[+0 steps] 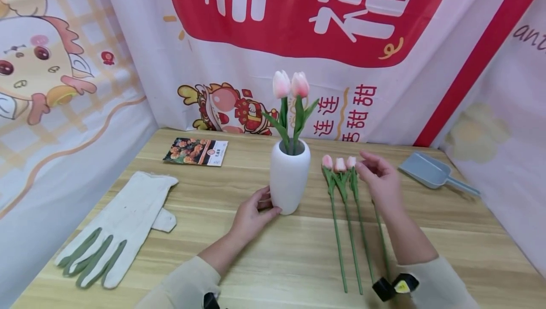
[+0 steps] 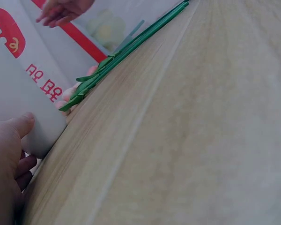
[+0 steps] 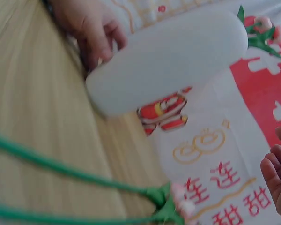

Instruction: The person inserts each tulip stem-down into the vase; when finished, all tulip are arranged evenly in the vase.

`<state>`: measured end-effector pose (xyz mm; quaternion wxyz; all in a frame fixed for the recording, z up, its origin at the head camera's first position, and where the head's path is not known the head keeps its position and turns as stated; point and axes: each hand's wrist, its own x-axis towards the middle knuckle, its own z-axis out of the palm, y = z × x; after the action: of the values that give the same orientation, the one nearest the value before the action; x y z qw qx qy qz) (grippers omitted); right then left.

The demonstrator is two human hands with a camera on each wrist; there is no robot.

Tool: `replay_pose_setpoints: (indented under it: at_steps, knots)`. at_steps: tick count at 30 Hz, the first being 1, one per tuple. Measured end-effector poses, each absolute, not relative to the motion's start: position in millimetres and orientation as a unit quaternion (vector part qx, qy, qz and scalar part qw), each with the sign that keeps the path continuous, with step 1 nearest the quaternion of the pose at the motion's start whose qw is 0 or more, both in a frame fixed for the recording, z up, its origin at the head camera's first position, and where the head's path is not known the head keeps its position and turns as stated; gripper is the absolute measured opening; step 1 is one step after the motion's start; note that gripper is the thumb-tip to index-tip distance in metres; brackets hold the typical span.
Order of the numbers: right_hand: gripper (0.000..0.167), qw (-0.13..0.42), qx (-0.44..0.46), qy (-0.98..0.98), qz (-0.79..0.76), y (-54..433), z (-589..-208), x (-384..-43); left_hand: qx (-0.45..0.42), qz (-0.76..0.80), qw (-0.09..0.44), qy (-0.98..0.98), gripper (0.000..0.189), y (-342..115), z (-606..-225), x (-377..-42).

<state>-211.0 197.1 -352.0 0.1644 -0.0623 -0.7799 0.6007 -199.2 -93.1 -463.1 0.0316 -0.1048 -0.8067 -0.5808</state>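
Observation:
A white vase (image 1: pixel 290 181) stands upright on the wooden table, with two pink-and-white tulips (image 1: pixel 300 85) in it. My left hand (image 1: pixel 250 216) holds the vase low near its base, thumb in front and fingers round the side, as the left wrist view also shows with the thumb on the vase (image 2: pixel 18 93). Right of the vase, several more tulips (image 1: pixel 340 166) lie side by side, blooms pointing away from me. Over the rightmost of these hovers my right hand (image 1: pixel 382 186), fingers loosely bent and holding nothing. One stem (image 1: pixel 381 233) runs under it, its bloom hidden.
A white glove with green-trimmed fingers (image 1: pixel 123 223) lies at the left. Behind it is a seed packet (image 1: pixel 196 151) with a flower picture. A blue-grey scoop (image 1: pixel 428 169) lies at the far right. Printed cloth (image 1: pixel 239 48) hangs along the table's back edge.

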Motion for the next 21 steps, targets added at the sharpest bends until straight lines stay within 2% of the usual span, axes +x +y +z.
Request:
replay_pose_setpoints:
  at_steps: [4,7,14,21]
  knots:
    - [0.039,0.142,-0.104,-0.806,0.565,220,-368,-203,-0.101,-0.580,0.030,-0.808,0.060,-93,-462,-199]
    - [0.045,0.103,-0.123,-0.831,0.532,237,-380,-199,-0.098,-0.577,0.030,-0.810,0.060,-92,-461,-198]
    - [0.052,0.014,-0.084,-0.881,0.466,267,-406,-188,-0.097,-0.578,0.030,-0.810,0.059,-92,-460,-198]
    - [0.050,-0.030,-0.073,-0.902,0.425,284,-425,-181,-0.104,-0.581,0.030,-0.806,0.059,-93,-460,-199]
